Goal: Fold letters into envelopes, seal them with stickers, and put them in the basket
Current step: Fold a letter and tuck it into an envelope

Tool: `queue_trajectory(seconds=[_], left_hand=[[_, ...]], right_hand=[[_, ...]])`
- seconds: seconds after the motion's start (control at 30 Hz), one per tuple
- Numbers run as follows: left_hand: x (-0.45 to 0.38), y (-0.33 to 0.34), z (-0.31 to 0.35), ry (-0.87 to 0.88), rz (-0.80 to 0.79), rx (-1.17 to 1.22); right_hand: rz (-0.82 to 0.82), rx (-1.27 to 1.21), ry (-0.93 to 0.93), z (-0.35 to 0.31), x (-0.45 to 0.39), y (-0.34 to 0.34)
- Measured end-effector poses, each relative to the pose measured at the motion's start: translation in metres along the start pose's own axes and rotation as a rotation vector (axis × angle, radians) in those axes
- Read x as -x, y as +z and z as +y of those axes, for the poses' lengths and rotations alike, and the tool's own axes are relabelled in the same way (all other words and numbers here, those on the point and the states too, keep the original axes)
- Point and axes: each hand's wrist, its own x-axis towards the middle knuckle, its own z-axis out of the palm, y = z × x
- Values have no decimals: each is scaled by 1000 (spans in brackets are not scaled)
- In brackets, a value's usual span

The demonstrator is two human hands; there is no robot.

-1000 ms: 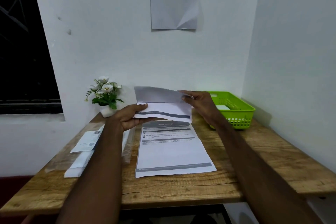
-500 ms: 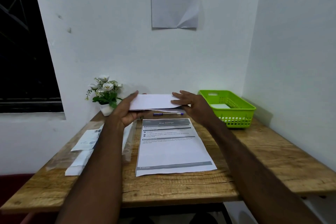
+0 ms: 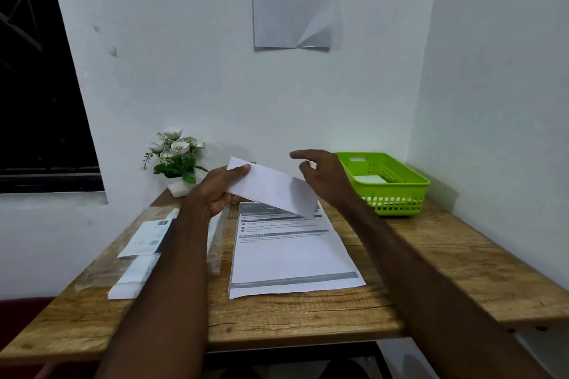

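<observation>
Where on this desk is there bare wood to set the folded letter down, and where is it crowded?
Bare table lies right of the printed sheet, in front of the green basket, and along the near edge. The left side is crowded with envelopes and a clear sleeve; the flower pot fills the back left corner. The left hand holds the folded letter.

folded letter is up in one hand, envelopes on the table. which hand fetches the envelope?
Right hand: it's free. The left hand grips the folded letter, though the envelopes lie on the left.
</observation>
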Motion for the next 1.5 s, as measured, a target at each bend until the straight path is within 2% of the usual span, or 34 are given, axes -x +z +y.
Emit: queue_trajectory(seconds=[0.07,0.17,0.27,0.43,0.6,0.8,0.97,1.07,1.2,1.37,1.43,1.5], left_hand=[[2,6,2,7,-33,-48],[5,15,5,27,-66,-96],[5,22,4,55,-35,-146],[1,21,2,67,42,-159],[-1,9,6,64,106,-22],[-4,-10,9,-6,198,52],[-6,-20,9,-44,344,31],[-6,-21,7,-76,317,-26],[-4,-10,7,-81,240,20],[-3,0,6,-101,147,98],[-5,4,2,-156,126,55],[-5,8,-3,-218,135,-123]], right_hand=[[-60,83,-10,-10,-6,10],[-205,196,72,-22,-14,24],[-217,248,80,-32,-16,34],[-283,154,119,-27,-18,30],[-339,17,164,-6,-19,7],[-331,-147,237,13,-7,-33],[-202,-166,337,30,-6,-39],[-212,-183,401,23,-2,-32],[-252,-175,419,12,-1,-16],[-288,11,367,19,-1,-4],[-266,104,329,24,-1,-1],[-258,151,312,26,0,0]])
